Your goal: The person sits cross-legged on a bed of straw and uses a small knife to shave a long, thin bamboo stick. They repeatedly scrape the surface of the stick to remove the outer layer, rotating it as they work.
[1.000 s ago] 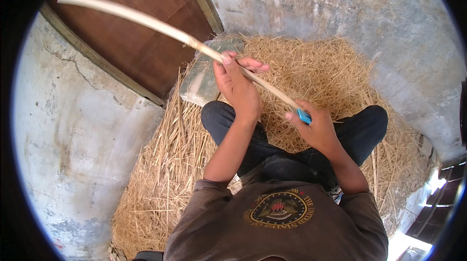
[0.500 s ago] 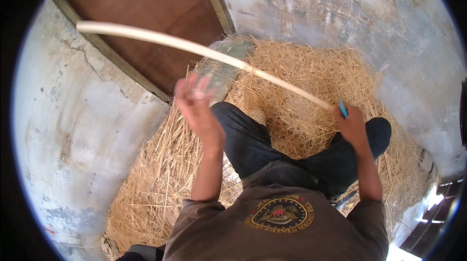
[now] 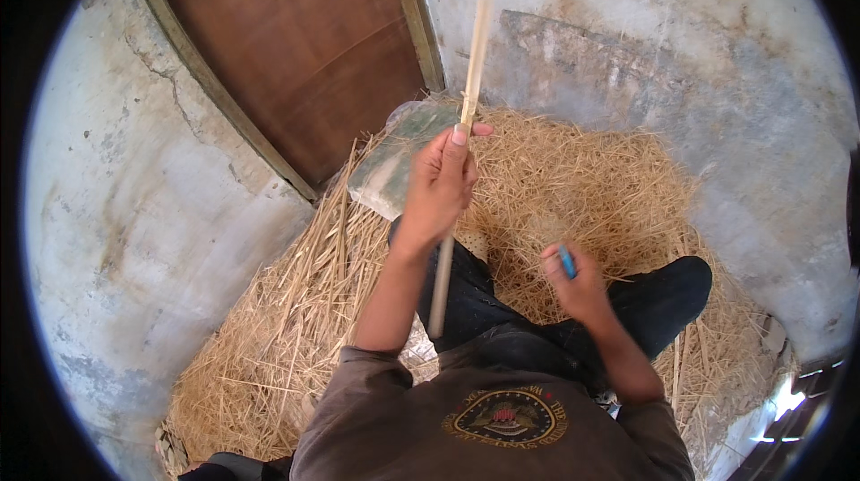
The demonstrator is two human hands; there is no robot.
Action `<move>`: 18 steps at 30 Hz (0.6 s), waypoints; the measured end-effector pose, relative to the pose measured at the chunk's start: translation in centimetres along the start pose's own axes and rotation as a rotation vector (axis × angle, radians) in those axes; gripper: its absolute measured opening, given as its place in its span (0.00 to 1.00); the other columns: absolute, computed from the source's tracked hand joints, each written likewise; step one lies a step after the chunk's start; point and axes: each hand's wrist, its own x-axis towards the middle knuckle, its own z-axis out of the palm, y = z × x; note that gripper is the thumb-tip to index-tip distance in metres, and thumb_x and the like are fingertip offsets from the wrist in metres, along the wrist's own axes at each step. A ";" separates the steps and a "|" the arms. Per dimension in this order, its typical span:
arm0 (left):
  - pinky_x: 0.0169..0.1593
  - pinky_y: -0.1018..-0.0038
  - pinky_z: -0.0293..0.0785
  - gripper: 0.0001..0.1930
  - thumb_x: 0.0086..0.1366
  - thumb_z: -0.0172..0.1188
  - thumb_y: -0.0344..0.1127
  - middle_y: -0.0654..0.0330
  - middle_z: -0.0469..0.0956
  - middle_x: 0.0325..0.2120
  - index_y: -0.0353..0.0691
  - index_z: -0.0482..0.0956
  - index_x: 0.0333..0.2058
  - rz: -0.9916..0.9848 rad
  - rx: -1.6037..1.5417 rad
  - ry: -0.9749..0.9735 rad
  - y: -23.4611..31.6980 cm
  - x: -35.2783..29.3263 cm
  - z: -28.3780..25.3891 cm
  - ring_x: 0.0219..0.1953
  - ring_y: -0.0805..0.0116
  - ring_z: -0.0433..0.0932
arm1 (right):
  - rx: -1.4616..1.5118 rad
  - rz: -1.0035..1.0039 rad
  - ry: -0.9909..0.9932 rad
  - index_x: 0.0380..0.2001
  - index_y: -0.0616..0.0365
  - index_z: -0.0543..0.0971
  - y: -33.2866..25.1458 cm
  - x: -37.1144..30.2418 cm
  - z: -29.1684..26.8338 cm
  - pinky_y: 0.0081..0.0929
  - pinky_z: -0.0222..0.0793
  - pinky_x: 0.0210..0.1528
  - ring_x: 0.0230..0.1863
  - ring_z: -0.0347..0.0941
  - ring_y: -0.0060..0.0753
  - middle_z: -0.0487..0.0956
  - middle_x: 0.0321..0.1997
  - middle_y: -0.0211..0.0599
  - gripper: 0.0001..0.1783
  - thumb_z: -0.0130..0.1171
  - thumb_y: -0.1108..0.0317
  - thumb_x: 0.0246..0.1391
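A long pale bamboo stick [image 3: 475,69] with a node partway along runs nearly upright through the picture. My left hand [image 3: 437,181] is closed around it just below that node, thumb on top. The lower end of the stick hangs in front of my left thigh; its upper end is blurred and runs up to the picture's top edge. To the right, my right hand [image 3: 584,288] is closed on a small tool with a blue handle [image 3: 566,261]. Fingers hide most of this tool, so its kind does not show. The right hand stands apart from the stick.
I sit with bent legs in dark trousers [image 3: 667,297] on loose straw [image 3: 573,176]. A greenish stone slab [image 3: 381,181] lies by the brown door [image 3: 287,42]. Weathered plaster walls [image 3: 618,42] close in on both sides. Longer cut stalks [image 3: 313,257] lie at the left.
The stick has swung from slanting left to nearly upright. My left hand, open before, has taken hold of it. My right hand has let go of the stick, keeping the blue-handled tool, and moved down-left.
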 end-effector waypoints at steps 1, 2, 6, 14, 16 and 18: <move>0.13 0.85 0.49 0.21 0.72 0.40 0.47 0.73 0.56 0.10 0.34 0.73 0.44 -0.026 0.060 -0.068 0.4 0.2 -0.7 0.10 0.85 0.52 | -0.044 -0.042 0.026 0.24 0.58 0.74 0.1 1.0 -1.7 0.26 0.61 0.23 0.19 0.67 0.22 0.68 0.14 0.29 0.21 0.57 0.50 0.55; 0.13 0.86 0.53 0.21 0.73 0.38 0.46 0.72 0.59 0.10 0.34 0.73 0.44 -0.027 0.163 -0.177 0.4 0.1 -1.3 0.09 0.85 0.56 | -0.137 -0.091 0.027 0.23 0.58 0.73 -0.7 1.9 -3.3 0.27 0.61 0.22 0.18 0.68 0.25 0.68 0.14 0.30 0.22 0.57 0.49 0.55; 0.14 0.86 0.61 0.18 0.73 0.37 0.42 0.68 0.63 0.09 0.35 0.71 0.45 -0.339 0.203 -0.357 0.9 -4.8 -0.4 0.10 0.81 0.65 | -0.559 -0.340 0.085 0.19 0.57 0.71 -6.4 5.8 -6.5 0.30 0.62 0.20 0.15 0.70 0.36 0.68 0.12 0.35 0.26 0.59 0.44 0.51; 0.22 0.66 0.71 0.15 0.64 0.51 0.28 0.50 0.74 0.16 0.33 0.70 0.49 -0.100 0.606 -0.233 -4.2 -12.4 2.9 0.17 0.55 0.77 | -0.986 -0.552 -0.023 0.12 0.54 0.70 -3.4 3.2 -4.3 0.34 0.61 0.15 0.10 0.67 0.38 0.67 0.08 0.35 0.35 0.57 0.29 0.40; 0.22 0.65 0.71 0.15 0.63 0.53 0.27 0.48 0.75 0.18 0.33 0.72 0.48 -0.002 0.639 -0.215 -5.6 -13.1 3.1 0.19 0.52 0.77 | -0.969 -0.572 0.005 0.11 0.53 0.69 -1.5 2.3 -4.0 0.34 0.60 0.14 0.09 0.66 0.37 0.66 0.07 0.35 0.36 0.56 0.27 0.39; 0.23 0.64 0.71 0.15 0.62 0.54 0.27 0.46 0.76 0.20 0.33 0.73 0.48 0.046 0.692 -0.204 -6.1 -13.8 3.5 0.20 0.50 0.77 | -0.972 -0.592 -0.056 0.10 0.53 0.69 -0.3 1.4 -4.0 0.33 0.59 0.13 0.09 0.66 0.36 0.66 0.07 0.35 0.37 0.55 0.26 0.38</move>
